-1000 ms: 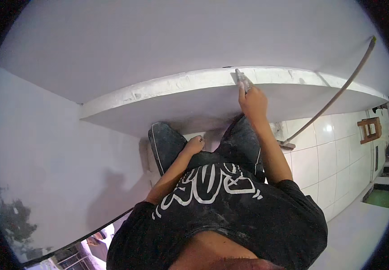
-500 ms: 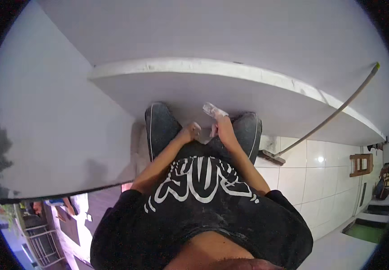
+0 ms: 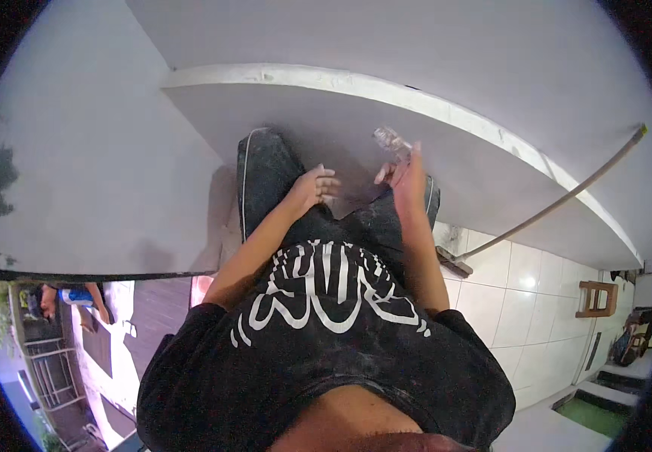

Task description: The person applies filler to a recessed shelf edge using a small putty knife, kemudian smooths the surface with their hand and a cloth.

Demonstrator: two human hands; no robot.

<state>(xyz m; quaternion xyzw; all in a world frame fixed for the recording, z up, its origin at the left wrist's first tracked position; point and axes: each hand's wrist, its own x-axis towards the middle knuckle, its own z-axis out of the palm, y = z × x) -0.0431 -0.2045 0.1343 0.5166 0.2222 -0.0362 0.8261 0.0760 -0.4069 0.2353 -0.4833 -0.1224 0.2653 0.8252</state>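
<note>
My left hand (image 3: 313, 190) is over my left thigh, its fingers loosely curled and spread a little, with nothing visible in them. Over my right thigh, my right hand (image 3: 407, 177) grips a small pale, wrinkled object (image 3: 391, 140) that looks crumpled and partly see-through. Its lower end is hidden by the fingers, and its kind cannot be made out. The object sticks out away from me toward the grey wall face (image 3: 326, 113). Both hands are apart, above dark trousers (image 3: 267, 169) marked with pale dust.
A pale ledge (image 3: 326, 77) curves across in front of my knees. On the right, a long pole (image 3: 559, 200) leans on it, its flat head (image 3: 454, 261) on white floor tiles (image 3: 522, 301). A wooden stool (image 3: 597, 299) stands farther right. Another person (image 3: 77, 297) shows at the far left.
My right hand has moved away from me and slightly right with the pale object. My left hand has lifted a little and its fingers have loosened. The view has shifted slightly.
</note>
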